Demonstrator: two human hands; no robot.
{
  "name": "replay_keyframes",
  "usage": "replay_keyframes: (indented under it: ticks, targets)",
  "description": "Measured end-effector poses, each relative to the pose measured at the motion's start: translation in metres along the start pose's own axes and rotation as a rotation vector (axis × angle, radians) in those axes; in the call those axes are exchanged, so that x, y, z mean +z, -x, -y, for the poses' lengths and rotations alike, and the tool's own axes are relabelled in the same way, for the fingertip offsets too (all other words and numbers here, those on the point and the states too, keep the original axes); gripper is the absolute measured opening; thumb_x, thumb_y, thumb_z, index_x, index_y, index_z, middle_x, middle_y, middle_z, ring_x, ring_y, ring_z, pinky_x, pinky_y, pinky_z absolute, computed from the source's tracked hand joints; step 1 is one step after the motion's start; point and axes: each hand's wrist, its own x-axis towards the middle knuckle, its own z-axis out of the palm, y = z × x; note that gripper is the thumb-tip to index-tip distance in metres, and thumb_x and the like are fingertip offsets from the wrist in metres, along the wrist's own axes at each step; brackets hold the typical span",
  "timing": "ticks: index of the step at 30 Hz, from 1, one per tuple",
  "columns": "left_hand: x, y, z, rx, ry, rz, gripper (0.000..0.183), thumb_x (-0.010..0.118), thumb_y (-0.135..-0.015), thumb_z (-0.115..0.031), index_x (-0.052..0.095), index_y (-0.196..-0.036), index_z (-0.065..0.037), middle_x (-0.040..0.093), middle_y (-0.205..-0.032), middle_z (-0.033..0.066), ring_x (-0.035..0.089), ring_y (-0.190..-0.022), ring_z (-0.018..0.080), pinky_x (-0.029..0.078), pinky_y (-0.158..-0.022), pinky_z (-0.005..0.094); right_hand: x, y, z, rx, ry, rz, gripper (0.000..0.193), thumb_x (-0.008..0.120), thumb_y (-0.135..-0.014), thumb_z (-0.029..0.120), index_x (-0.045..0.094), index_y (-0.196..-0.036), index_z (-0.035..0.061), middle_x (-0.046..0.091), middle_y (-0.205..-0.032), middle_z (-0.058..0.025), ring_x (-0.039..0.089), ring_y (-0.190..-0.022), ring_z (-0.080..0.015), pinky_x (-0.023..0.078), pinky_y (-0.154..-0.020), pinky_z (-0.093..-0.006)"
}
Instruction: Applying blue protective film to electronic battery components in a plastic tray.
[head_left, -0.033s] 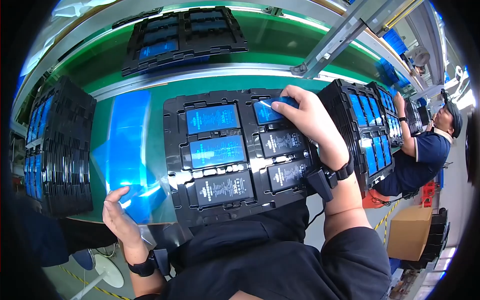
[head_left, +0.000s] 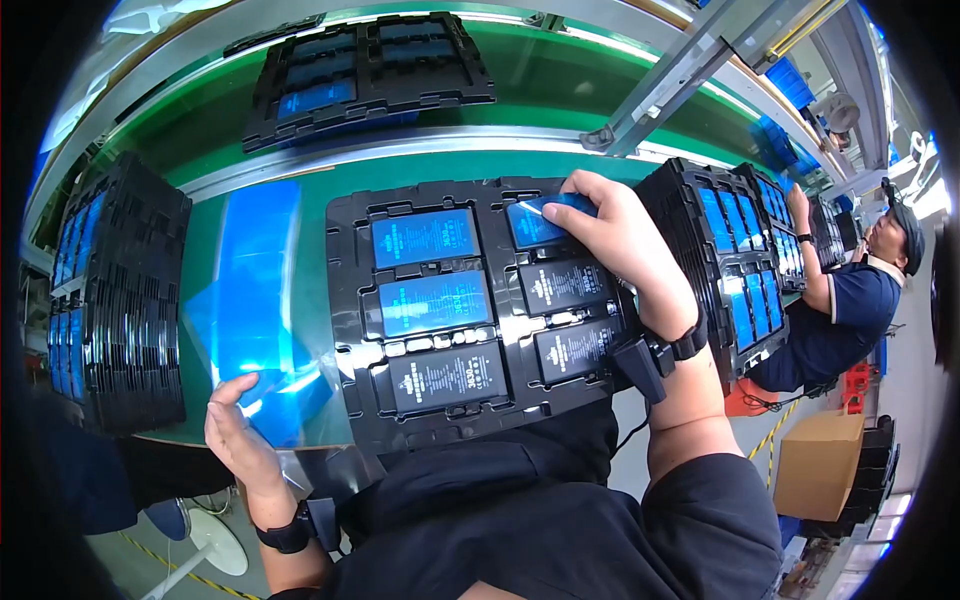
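Observation:
A black plastic tray (head_left: 345,270) lies before me with flat phone-type batteries in its pockets. Blue film covers the two far batteries of the left column, while the near-left battery (head_left: 448,380) and the two nearer right ones look dark and bare. At the far right pocket, my right hand (head_left: 620,225) has its thumb on a blue film-covered battery (head_left: 535,228); its other fingers bend at the tray's far edge, partly hidden. Left of the tray lie blue film sheets (head_left: 255,250). My left hand (head_left: 240,435) has its bent fingers at their near left edge, seemingly pinching a sheet.
Tall stacks of black trays stand at left (head_left: 140,300) and right (head_left: 690,240). A loaded tray (head_left: 370,75) sits on the green belt beyond the metal rail (head_left: 400,148). A co-worker (head_left: 860,300) works at right. A cardboard box (head_left: 815,465) is on the floor.

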Motion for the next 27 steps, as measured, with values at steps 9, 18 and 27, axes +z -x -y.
replay_keyframes:
  ticks: [9,18,27]
  targets:
    - [0.001,0.0,0.003,0.041,0.007,0.01,0.052,0.032,-0.101,-0.035,0.062,-0.092,0.006,0.062,-0.094,0.0131,0.057,-0.091,0.0207,0.041,-0.085,0.032,0.0,0.001,0.006,0.029,0.037,0.014,0.027,0.065,-0.081,0.024,0.058,-0.087,-0.0015,0.058,-0.072,-0.0188,0.058,-0.067,-0.0305,0.044,-0.064,-0.0369]
    - [0.0,0.0,0.0,0.06,-0.006,0.007,0.049,0.033,-0.101,-0.032,0.062,-0.092,0.006,0.062,-0.093,0.0126,0.057,-0.089,0.02,0.042,-0.083,0.0307,0.007,0.0,0.012,-0.111,0.283,-0.038,0.024,0.065,-0.08,0.022,0.057,-0.086,0.0004,0.062,-0.08,-0.0194,0.061,-0.081,-0.0367,0.048,-0.07,-0.0421]
    - [-0.001,0.001,0.003,0.025,-0.01,0.05,0.047,0.033,-0.102,-0.031,0.062,-0.095,0.005,0.061,-0.096,0.0104,0.054,-0.092,0.0168,0.039,-0.087,0.0294,0.0,0.013,0.015,-0.099,0.466,-0.164,0.015,0.062,-0.079,0.016,0.056,-0.083,0.0021,0.063,-0.08,-0.0173,0.062,-0.08,-0.0353,0.05,-0.07,-0.0433]
